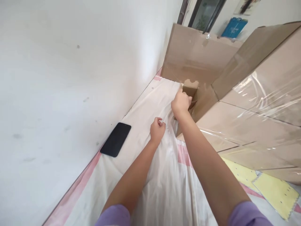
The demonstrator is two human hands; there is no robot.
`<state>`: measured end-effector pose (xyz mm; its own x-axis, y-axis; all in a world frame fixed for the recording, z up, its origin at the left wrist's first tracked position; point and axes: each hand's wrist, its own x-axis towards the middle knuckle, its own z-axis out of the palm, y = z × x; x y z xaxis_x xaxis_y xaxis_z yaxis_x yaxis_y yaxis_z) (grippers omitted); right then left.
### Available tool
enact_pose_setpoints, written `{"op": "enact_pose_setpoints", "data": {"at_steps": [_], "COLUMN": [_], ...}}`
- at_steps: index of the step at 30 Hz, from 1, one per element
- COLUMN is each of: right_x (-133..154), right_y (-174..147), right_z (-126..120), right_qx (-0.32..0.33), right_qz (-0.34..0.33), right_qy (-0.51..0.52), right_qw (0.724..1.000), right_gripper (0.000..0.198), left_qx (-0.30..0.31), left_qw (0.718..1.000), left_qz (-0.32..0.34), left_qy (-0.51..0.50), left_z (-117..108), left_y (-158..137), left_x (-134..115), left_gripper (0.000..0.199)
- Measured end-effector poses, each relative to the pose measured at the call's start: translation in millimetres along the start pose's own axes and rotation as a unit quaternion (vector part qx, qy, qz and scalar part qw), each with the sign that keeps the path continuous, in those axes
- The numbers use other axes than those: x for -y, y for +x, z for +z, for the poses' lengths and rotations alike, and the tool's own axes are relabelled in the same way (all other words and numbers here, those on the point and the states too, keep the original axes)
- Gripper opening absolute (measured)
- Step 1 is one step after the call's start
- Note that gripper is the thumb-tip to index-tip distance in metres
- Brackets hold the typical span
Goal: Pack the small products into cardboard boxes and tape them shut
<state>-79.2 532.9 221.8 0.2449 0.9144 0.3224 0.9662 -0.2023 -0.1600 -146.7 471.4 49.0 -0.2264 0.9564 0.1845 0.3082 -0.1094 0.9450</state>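
My right hand [181,103] is closed over the near edge of a small brown cardboard box [191,91], with its fingertips hidden behind the hand and the cardboard. This box lies against a taller cardboard piece on the bed. Lower and to the left, my left hand [157,128] hovers over or rests on the white sheet [145,103]; I cannot tell which. Its fingers are curled in, and nothing shows between them. Left of it, a black smartphone [115,139] lies flat beside the wall.
A white wall [70,78] runs along the left side. Large cardboard panels wrapped in clear tape [258,103] stand on the right, and another cardboard panel [199,53] is upright at the back. A blue bag [234,27] hangs beyond. Yellow patterned fabric [275,191] lies at lower right.
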Motion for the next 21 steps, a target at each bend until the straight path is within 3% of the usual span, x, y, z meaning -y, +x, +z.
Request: {"op": "enact_pose_setpoints", "data": {"at_steps": [3, 5, 10, 14, 17, 19, 21], "right_x": [9.6, 12.5, -0.4, -9.5, -4.1, 2.7, 9.9], "right_y": [-8.8, -11.5, -4.9, -20.7, -47.5, -64.6, -77.4], "right_z": [-11.4, -15.9, -13.9, -25.5, -40.1, -45.8, -47.0], "right_qx": [-0.002, -0.004, 0.115, 0.112, 0.076, 0.057, 0.056], "right_qz": [-0.09, -0.109, -0.077, -0.137, -0.233, -0.284, -0.289], "right_qy": [-0.003, -0.058, -0.165, -0.158, -0.122, -0.073, -0.006], "right_qw": [0.996, 0.992, 0.977, 0.971, 0.962, 0.954, 0.956], "right_gripper": [0.045, 0.042, 0.037, 0.024, 0.027, 0.028, 0.028], "left_qx": [-0.025, -0.025, -0.031, -0.035, -0.071, -0.116, -0.153], "left_qw": [0.992, 0.983, 0.987, 0.982, 0.973, 0.967, 0.962], "left_qz": [0.094, 0.122, 0.088, 0.14, 0.18, 0.174, 0.154], "left_qy": [0.08, 0.132, 0.133, 0.118, 0.127, 0.147, 0.164], "left_z": [2.2, 3.3, 2.2, 2.8, 3.4, 2.0, -1.1], "left_y": [-6.8, -10.0, -11.2, -11.6, -11.2, -9.4, -6.9], "left_x": [-8.1, -10.8, -11.1, -11.7, -12.7, -13.7, -15.1], "left_gripper": [0.076, 0.093, 0.087, 0.097, 0.11, 0.105, 0.096]}}
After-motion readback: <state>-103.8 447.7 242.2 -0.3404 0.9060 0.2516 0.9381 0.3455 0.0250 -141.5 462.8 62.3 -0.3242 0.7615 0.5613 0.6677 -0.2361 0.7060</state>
